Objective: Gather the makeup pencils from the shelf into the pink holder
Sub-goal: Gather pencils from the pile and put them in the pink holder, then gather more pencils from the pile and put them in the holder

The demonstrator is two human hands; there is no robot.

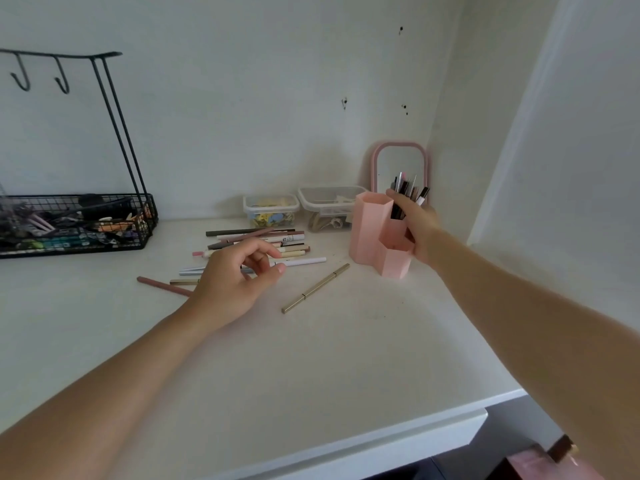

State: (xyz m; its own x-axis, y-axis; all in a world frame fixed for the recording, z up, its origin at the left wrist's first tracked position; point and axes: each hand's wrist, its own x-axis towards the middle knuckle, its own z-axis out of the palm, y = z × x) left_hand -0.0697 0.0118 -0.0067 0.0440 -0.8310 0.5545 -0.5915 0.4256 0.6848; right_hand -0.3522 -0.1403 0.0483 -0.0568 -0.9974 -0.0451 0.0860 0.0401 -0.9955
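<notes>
Item 1: my right hand (417, 225) grips a bundle of pencils (407, 194) over the pink holder (372, 230). Item 2: my left hand (235, 277), fingers loosely curled, holding nothing, above loose pencils (273, 242) on the shelf (311, 358).

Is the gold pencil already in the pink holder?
No, the gold pencil lies flat on the shelf, left of the pink holder.

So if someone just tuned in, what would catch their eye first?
The right hand gripping a bundle of makeup pencils over the pink holder near the back right corner. Next, the left hand reaching over the loose pile of pencils mid-shelf, with a gold pencil lying apart.
</notes>
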